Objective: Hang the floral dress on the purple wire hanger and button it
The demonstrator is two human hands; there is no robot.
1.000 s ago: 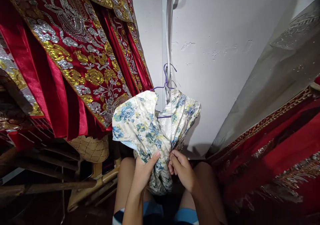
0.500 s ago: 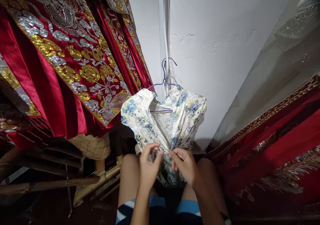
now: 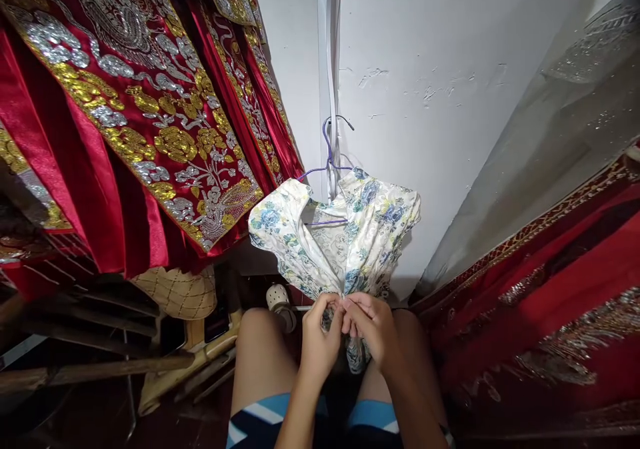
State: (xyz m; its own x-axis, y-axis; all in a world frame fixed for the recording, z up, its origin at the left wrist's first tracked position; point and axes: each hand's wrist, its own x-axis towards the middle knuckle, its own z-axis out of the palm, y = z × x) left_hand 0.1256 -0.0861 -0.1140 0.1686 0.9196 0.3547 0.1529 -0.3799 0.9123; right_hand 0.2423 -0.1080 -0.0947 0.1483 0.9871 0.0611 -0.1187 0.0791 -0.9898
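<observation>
A white floral dress [image 3: 377, 226] with blue and yellow flowers hangs by its shoulders on a purple wire hanger [image 3: 330, 149]. Its front opening forms a V that narrows down to my hands. My left hand [image 3: 324, 332] pinches the cloth at the bottom of that opening. Right beside it, my right hand [image 3: 369, 322] also has thumb and finger closed on the front edge. The fingertips of both hands meet there, and they hide whatever small fastening may lie between them. The dress's lower part falls between my knees.
Red satin costumes with gold and silver sequins [image 3: 175, 142] hang at left, above a bamboo chair [image 3: 200, 362]. A white perforated clog [image 3: 277, 296] lies on the floor. More red beaded cloth [image 3: 575, 282] fills the right. Behind the dress stands a white wall [image 3: 425, 49].
My left hand has moved right, from open beside the dress to pinching the front edge against my right hand. The dress bunches inward at the waist, and the clog now shows.
</observation>
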